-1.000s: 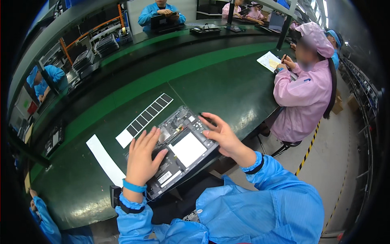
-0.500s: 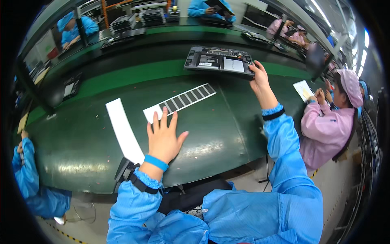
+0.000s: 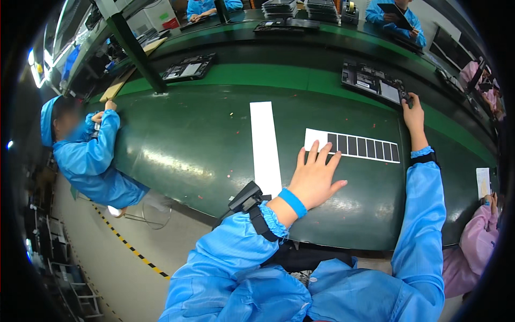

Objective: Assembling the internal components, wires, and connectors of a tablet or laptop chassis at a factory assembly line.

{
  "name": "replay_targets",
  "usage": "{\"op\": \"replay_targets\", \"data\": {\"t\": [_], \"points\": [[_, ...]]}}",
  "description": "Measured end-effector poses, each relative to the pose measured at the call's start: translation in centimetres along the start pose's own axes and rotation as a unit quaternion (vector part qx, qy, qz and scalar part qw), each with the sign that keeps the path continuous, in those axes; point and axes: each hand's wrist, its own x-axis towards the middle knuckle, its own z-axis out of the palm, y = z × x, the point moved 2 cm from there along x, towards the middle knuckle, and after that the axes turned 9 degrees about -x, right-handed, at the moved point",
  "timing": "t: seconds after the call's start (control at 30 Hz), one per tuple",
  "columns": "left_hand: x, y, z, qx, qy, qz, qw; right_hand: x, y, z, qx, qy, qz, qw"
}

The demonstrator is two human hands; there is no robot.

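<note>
My left hand [image 3: 315, 178] lies with fingers spread, its fingertips on the blank white end of a sticker sheet [image 3: 362, 146]. A row of dark grey rectangles runs along that sheet. Further off to the right, my right hand [image 3: 413, 114] grips the near right corner of a laptop base [image 3: 373, 81], thumb over the edge. The base is tilted, with its circuit board and a pale silver panel exposed. Left of my left hand, a blank white strip [image 3: 265, 145] lies on the green worktable [image 3: 198, 134].
Another opened laptop base [image 3: 190, 67] lies at the far left, near a dark green post [image 3: 137, 51]. A co-worker in blue [image 3: 88, 145] works at the left end, one in pink [image 3: 479, 239] at the right. Stacked dark panels [image 3: 280, 9] stand at the back.
My view has swung left, so the table and both hands appear further right. My left hand stays on the sticker sheet and my right hand still holds the laptop base.
</note>
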Motion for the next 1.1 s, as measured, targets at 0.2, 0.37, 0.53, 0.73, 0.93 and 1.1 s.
{"op": "replay_targets", "data": {"t": [0.2,0.37,0.53,0.73,0.93,1.1], "points": [[0.4,0.1,0.0,-0.001,-0.01,0.01,1.0,-0.3,0.2,-0.1,-0.019,-0.03,0.023,0.999],[0.4,0.6,-0.2,0.005,-0.032,-0.005,0.999,-3.1,0.4,-2.3,-0.026,-0.024,0.012,0.999],[0.2,0.2,-0.4,0.045,-0.039,-0.044,0.997,-8.5,-2.7,-6.0,0.013,-0.09,0.012,0.996],[0.6,0.7,-4.6,0.004,0.018,-0.04,0.999,-11.8,-2.8,-9.6,0.021,-0.174,-0.054,0.983],[3.7,-4.5,-13.1,0.007,-0.069,-0.134,0.988,-11.5,-3.5,-10.1,0.02,-0.216,-0.084,0.973],[7.2,-15.1,-7.4,0.12,-0.002,-0.187,0.975,-11.3,-3.2,-9.2,-0.023,-0.179,-0.123,0.976]]}}
